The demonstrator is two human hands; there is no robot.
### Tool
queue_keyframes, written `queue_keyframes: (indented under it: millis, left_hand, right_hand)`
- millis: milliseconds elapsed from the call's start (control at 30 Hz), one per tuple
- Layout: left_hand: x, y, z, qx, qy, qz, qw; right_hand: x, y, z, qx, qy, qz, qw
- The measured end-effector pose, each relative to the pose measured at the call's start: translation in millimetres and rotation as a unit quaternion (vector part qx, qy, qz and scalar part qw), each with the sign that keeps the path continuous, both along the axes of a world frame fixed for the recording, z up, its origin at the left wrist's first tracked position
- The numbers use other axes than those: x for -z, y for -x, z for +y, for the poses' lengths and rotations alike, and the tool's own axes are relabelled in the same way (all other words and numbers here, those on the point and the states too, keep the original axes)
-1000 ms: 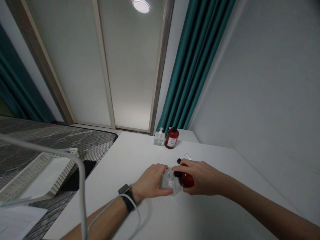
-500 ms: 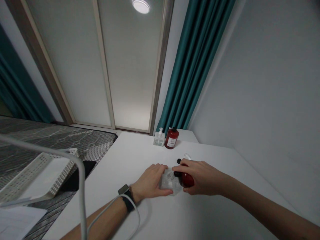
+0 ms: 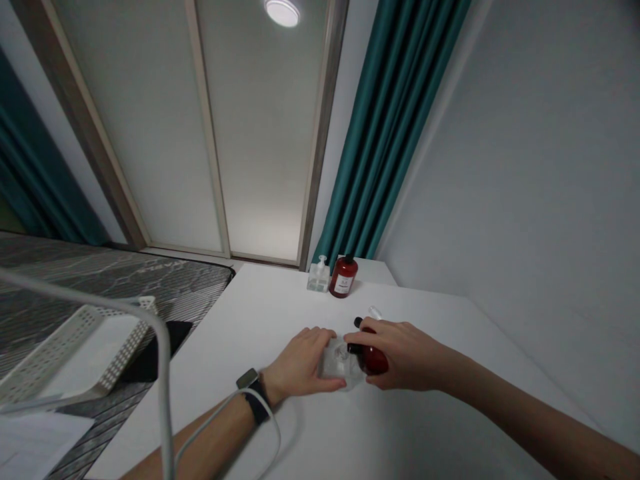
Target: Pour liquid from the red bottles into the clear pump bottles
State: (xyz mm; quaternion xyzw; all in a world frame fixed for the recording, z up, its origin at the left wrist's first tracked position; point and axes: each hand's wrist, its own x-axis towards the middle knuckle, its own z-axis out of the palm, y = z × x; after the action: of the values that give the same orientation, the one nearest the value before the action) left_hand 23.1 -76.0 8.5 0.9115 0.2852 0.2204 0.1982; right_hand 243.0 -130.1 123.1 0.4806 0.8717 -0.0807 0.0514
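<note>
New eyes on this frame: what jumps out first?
Probably the dark red bottle in the right hand, its black neck toward the clear container that the left hand grips on the white table. Next, the tall teal curtain beyond it, then the labelled red bottle standing near the far edge.
</note>
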Motion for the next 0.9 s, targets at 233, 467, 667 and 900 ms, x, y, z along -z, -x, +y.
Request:
queue_keyframes:
  millis: [233, 467, 667, 900]
  left_hand:
    - [-0.7, 0.5, -0.4, -0.001, 0.004, 0.0, 1.0]
    - [-1.2, -0.3, -0.6, -0.001, 0.0, -0.002, 1.0]
    - [-2.5, -0.5, -0.7, -0.002, 0.001, 0.006, 1.0]
    - [-1.2, -0.6, -0.6, -0.003, -0.002, 0.005, 1.0]
  right_hand:
    - [-0.1, 0.2, -0.2, 0.004, -0.002, 0.0, 1.0]
    - [-1.4, 1.2, -0.2, -0.003, -0.005, -0.006, 1.0]
    - [-0.6, 1.2, 0.4, -0.008, -0.013, -0.009, 1.0]
    - [-0.8, 1.2, 0.9, -0.007, -0.014, -0.012, 1.0]
